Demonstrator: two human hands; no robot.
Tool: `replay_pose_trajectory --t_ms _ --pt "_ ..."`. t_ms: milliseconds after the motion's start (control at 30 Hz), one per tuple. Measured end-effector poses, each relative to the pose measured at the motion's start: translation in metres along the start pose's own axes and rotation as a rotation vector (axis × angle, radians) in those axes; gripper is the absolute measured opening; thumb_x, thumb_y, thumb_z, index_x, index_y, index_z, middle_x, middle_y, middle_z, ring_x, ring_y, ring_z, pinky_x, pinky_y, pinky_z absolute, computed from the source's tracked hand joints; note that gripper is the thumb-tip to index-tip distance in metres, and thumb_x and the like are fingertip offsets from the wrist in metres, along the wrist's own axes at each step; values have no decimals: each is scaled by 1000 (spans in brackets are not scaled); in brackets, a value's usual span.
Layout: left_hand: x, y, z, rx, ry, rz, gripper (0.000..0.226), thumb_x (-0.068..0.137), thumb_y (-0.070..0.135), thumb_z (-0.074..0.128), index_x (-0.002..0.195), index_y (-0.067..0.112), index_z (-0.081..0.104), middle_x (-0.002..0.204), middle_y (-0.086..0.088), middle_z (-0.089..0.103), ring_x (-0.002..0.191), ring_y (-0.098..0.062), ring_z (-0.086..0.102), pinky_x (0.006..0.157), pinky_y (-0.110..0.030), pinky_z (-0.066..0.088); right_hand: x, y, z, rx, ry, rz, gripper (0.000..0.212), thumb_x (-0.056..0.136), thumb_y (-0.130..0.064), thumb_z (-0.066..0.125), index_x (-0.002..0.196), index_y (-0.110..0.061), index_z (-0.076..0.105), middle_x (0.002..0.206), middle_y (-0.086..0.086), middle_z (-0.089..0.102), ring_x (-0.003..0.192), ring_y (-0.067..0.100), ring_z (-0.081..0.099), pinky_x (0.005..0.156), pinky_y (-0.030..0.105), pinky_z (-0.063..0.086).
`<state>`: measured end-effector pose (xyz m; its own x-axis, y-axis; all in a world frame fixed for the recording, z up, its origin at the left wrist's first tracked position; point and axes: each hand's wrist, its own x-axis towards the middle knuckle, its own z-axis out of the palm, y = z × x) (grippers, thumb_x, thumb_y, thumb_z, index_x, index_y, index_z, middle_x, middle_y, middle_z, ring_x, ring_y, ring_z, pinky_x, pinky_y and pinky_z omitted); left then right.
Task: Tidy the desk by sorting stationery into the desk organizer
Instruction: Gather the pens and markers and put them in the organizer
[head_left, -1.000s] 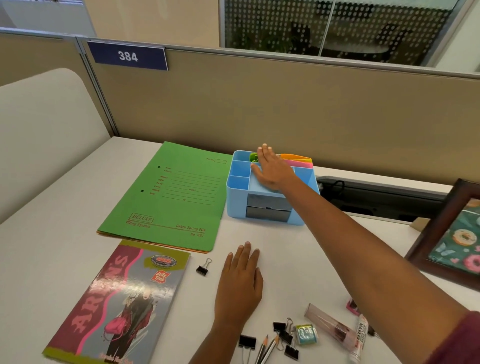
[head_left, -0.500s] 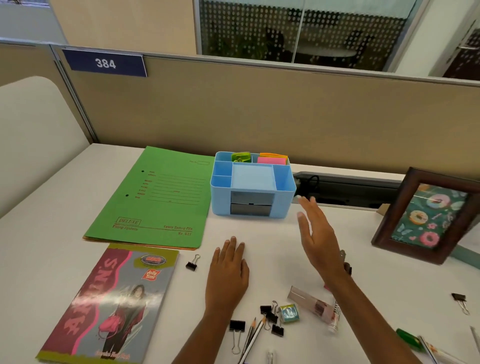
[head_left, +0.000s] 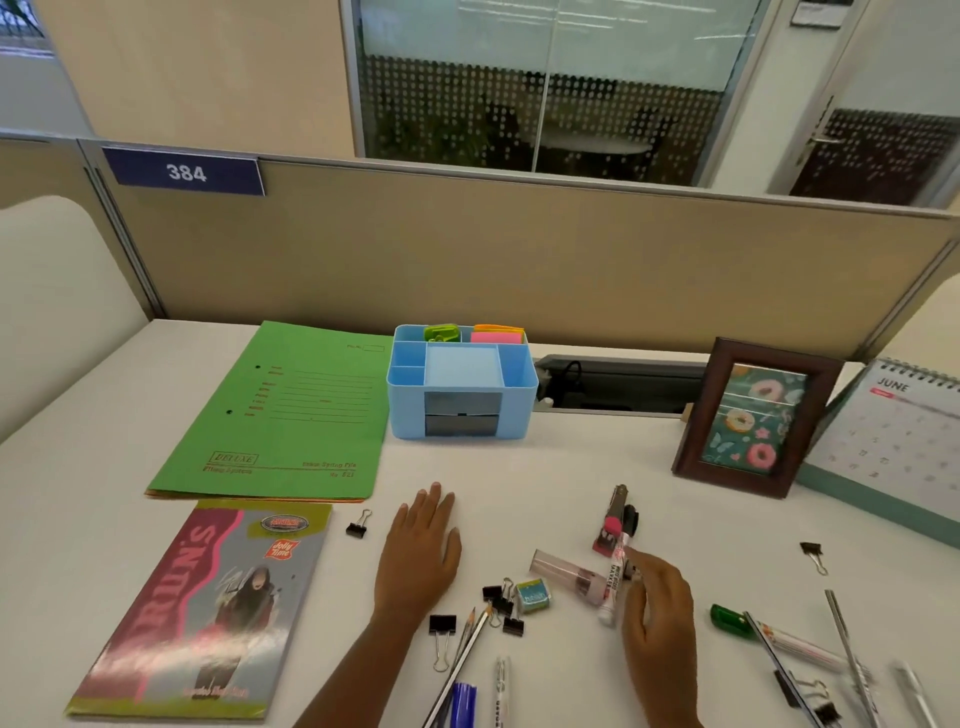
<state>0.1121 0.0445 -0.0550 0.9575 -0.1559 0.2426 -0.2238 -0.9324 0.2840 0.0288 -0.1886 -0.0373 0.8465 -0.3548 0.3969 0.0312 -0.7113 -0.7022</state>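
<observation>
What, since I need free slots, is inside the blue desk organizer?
Back compartments of the organizer hold a green item and pink and orange sticky notes. The other open slots look bare. Closed grey drawers hide their contents.

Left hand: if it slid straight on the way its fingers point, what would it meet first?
The left hand lies flat; ahead is bare desk, then most likely the blue desk organizer, at its drawer front.

Left hand (head_left: 423, 551) flat, palm down — right hand (head_left: 660, 608) on edge, fingers loosely straight.
</observation>
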Motion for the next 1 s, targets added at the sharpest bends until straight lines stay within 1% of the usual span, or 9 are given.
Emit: replay_pose_trajectory --t_ms 100,233,533,633,700,733,833,933,1000 --pt "-8 -1 0 13 23 -9 49 78 30 36 109 10 68 115 -11 67 100 -27 67 94 -33 30 -2 2 1 -22 42 34 45 86 -24 33 110 2 60 97 16 58 89 17 47 79 18 34" --pt "-17 -1 -2 13 21 -6 48 78 30 36 109 10 68 115 -11 67 100 -27 67 94 -34 27 10 4 5 -39 40 211 29 89 -7 54 117 0 56 100 19 57 93 35 55 81 40 44" --pt "-18 -1 -1 -21 68 -15 48 76 30 37 105 12 70 111 -10 69 98 -26 68 94 -34 27 51 -6 -4 -206 -297 464 52 83 -31 62 126 -6 46 119 16 50 108 31 52 88 36 44" --pt "-16 0 -1 -35 68 -1 47 75 30 36 102 13 71 109 -8 70 96 -24 68 93 -33 39 61 -10 -3 -269 -362 486 47 81 -33 63 117 -4 50 114 16 52 105 31 53 84 35 45" --pt "-15 1 -3 -51 35 2 47 74 31 36 101 15 72 109 -7 70 96 -23 69 75 -35 55 65 -14 0 -277 -362 490 42 82 -28 62 113 -2 52 107 16 58 98 30 57 79 34 46" --pt "-14 1 -3 -56 27 5 47 75 31 36 101 15 71 109 -6 70 97 -22 69 73 -37 56 67 -16 0 -262 -362 503 39 83 -25 62 112 -1 53 105 17 61 95 30 57 75 32 46" --pt "-14 1 -2 -59 27 8 47 75 31 36 101 15 71 110 -6 70 98 -22 68 83 -34 52 74 -23 -3 -191 -390 548 43 83 -22 63 116 1 49 104 18 59 86 28 53 74 33 43" --pt "-13 1 -4 -45 11 -1 46 75 31 36 101 15 71 110 -6 69 98 -22 68 76 -40 55 83 -29 -10 -90 -362 566 56 82 -20 65 128 1 40 116 23 55 94 32 55 78 35 45" --pt "-11 2 -4 -37 13 -8 46 75 30 36 102 15 71 110 -7 69 99 -23 68 76 -42 54 91 -37 -15 -53 -306 507 58 82 -19 65 130 -1 37 114 24 58 91 32 57 73 31 43"
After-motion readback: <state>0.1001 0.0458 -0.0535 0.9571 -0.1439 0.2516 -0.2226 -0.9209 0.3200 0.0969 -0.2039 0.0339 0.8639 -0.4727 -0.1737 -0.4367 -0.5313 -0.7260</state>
